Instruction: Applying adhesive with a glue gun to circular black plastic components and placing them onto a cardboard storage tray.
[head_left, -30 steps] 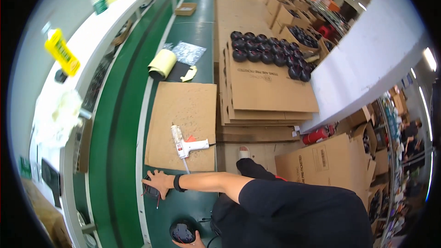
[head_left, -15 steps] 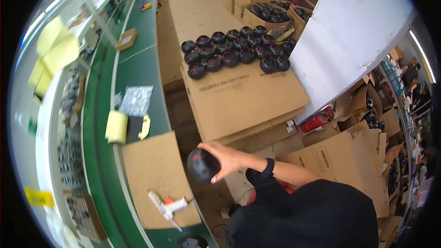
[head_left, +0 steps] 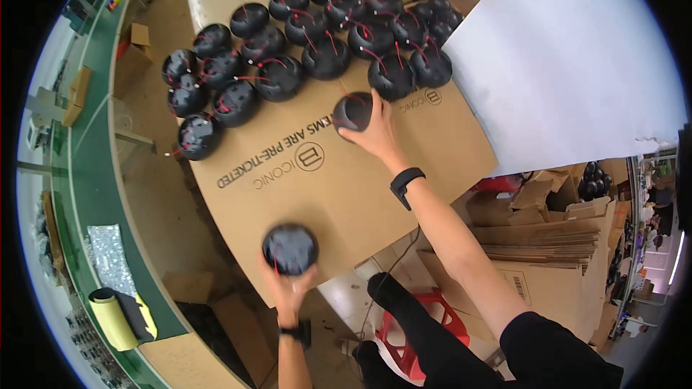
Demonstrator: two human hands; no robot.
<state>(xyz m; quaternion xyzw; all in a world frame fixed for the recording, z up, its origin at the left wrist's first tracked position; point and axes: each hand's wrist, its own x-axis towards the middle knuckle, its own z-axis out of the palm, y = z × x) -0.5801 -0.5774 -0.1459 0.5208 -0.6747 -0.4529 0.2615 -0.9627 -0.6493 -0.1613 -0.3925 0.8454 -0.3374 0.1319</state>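
Noting black parts (head_left: pixel 594 183) in open carton (head_left: pixel 615 171); my left hand (head_left: pixel 287 289) grips one black dome (head_left: pixel 290 247) over near edge of cardboard (head_left: pixel 353 205), outstretched right hand (head_left: pixel 380 132) a second dome (head_left: pixel 352 112) near dome rows (head_left: pixel 326 59).

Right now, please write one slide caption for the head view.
Left hand and right hand each hold a round black shell over cardboard, near similar shells.
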